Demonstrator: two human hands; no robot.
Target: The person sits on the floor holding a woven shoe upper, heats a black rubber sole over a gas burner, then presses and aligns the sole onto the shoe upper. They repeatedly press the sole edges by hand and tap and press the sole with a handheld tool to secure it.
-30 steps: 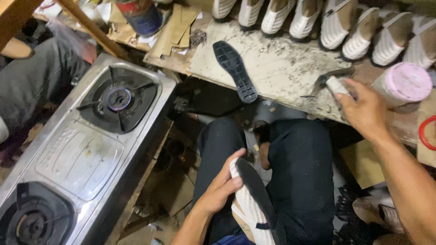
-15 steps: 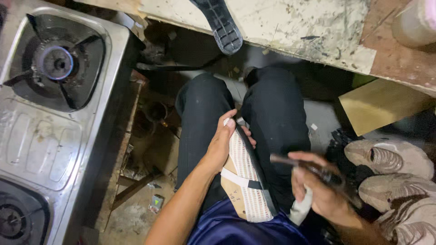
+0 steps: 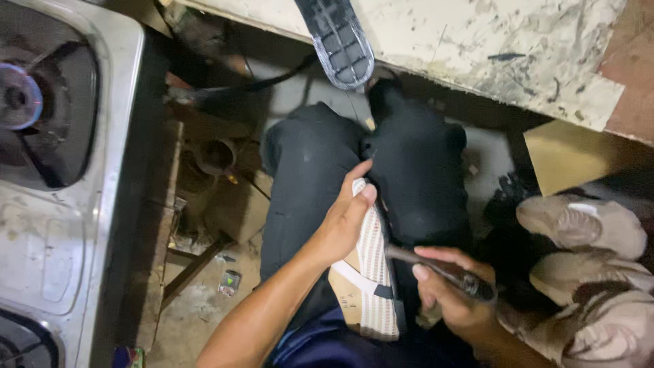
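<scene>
White woven shoe upper with a red-checked pattern (image 3: 373, 262) rests sole-side up on the lap, steadied by the left hand (image 3: 344, 221), whose grip wraps its toe. Right hand (image 3: 453, 296) closes its grip around a dark-handled tool (image 3: 443, 269) at the shoe's edge. Farther off, a black rubber sole (image 3: 337, 41) overhangs the stained table (image 3: 477, 48).

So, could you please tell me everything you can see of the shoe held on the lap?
The shoe is a pale upper, seemingly woven fabric, with fine reddish stripes and a white strap across a tan insert. A dark edge runs along its right side. It lies lengthwise between the thighs on the black trousers. The left hand clasps its far end, thumb on top. The right hand holds a dark tool whose tip meets its right edge.
</scene>
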